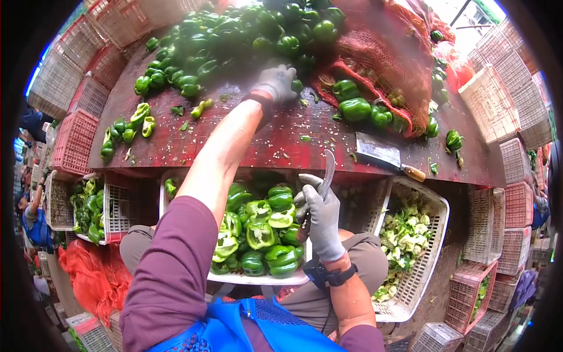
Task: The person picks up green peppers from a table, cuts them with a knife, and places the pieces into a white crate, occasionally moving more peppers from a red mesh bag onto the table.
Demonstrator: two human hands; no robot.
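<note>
Gloved in grey, the left hand is at the near edge of the heap of green peppers on the red table, its fingers turned away so that I cannot tell whether they grasp one. The right hand, also gloved, is closed around a curved knife, blade upward, above the right end of a white crate of opened and whole peppers. A cleaver lies on the table near a red mesh sack.

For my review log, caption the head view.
Left hand at the pepper pile, right hand holding a curved knife near a crate of peppers.
</note>
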